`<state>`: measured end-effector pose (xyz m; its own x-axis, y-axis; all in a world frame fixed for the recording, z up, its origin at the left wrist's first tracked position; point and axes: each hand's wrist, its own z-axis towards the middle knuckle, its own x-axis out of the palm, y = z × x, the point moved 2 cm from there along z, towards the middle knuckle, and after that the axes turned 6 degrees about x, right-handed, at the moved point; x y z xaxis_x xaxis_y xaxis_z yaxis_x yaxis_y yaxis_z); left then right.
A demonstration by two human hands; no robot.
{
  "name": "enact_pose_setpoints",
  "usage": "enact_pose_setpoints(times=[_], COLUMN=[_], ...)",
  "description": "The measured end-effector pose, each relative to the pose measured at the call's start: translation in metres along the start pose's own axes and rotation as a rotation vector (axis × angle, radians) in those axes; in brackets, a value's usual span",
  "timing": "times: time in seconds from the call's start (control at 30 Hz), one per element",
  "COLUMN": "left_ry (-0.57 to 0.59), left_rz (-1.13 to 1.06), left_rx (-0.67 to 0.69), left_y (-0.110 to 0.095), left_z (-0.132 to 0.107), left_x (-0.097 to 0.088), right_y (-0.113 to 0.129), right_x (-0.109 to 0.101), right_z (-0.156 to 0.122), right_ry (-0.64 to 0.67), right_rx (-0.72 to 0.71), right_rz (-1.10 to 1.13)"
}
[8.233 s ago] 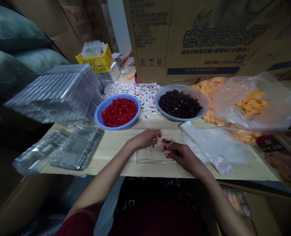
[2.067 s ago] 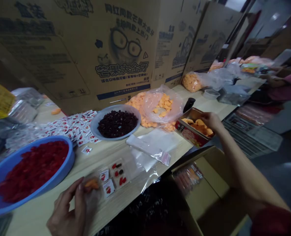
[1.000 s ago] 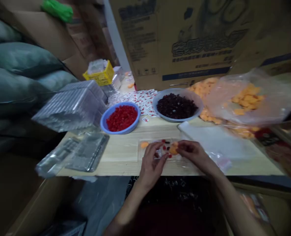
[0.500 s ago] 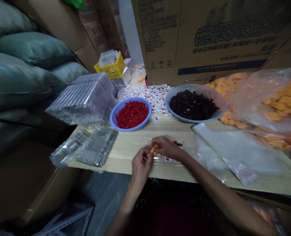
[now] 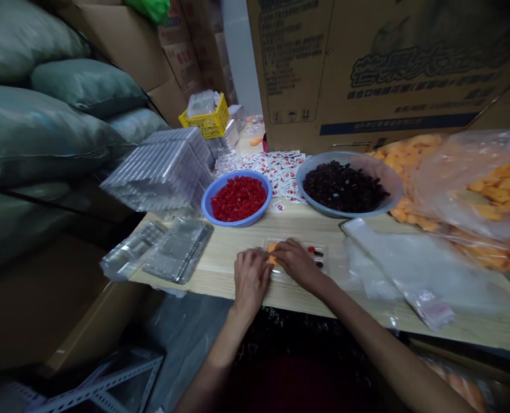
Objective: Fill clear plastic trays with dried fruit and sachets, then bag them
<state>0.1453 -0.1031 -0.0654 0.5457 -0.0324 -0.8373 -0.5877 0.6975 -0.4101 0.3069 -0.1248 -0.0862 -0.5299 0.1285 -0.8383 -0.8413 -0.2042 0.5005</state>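
A small clear plastic tray (image 5: 323, 259) lies near the front edge of the wooden table (image 5: 237, 244), with red and dark fruit bits in its cells. At the tray's left end sits an orange fruit piece (image 5: 272, 248). My left hand (image 5: 249, 280) and my right hand (image 5: 298, 265) meet over it, fingers curled and pinching the piece from both sides. The hands hide most of the tray's left half.
Behind stand a blue bowl (image 5: 207, 202) of red fruit bits, a grey bowl (image 5: 387, 175) of dark fruit, and scattered red-and-white sachets (image 5: 280, 169). Clear tray stacks (image 5: 164, 169), flat trays (image 5: 179, 255), a yellow basket (image 5: 205, 121), bags of orange pieces (image 5: 474, 183), clear bags (image 5: 401, 269), cardboard boxes (image 5: 366, 69).
Since two seconds ago my right hand came back from a tin at the right with orange pieces. Both hands have lowered an orange piece to the tray's left end.
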Motion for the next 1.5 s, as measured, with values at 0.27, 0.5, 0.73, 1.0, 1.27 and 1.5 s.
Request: enact_pose_setpoints(times=[0.27, 0.5, 0.73, 1.0, 1.27, 1.5], left_ry=[0.12, -0.012, -0.07, 0.111, -0.012, -0.387], left_rz=[0.096, -0.04, 0.141, 0.119, 0.318, -0.367], left_rx=[0.046, -0.068, -0.506, -0.557, -0.511, -0.386], left_y=[0.001, 0.026, 0.149, 0.182, 0.141, 0.065], left_z=[0.009, 0.005, 0.007, 0.019, 0.016, -0.009], left_x=[0.003, -0.04, -0.128, -0.122, -0.14, -0.184], right_y=[0.007, -0.007, -0.026, -0.011, -0.006, 0.018], right_x=[-0.011, -0.027, -0.041, -0.025, -0.031, -0.043], right_z=[-0.003, -0.021, -0.048, -0.076, -0.091, -0.084], right_ry=[-0.048, -0.144, -0.196, -0.179, -0.259, -0.279], right_rx=[0.078, 0.088, 0.244, 0.232, 0.308, 0.457], right_rz=[-0.115, -0.02, 0.18, 0.27, 0.335, 0.541])
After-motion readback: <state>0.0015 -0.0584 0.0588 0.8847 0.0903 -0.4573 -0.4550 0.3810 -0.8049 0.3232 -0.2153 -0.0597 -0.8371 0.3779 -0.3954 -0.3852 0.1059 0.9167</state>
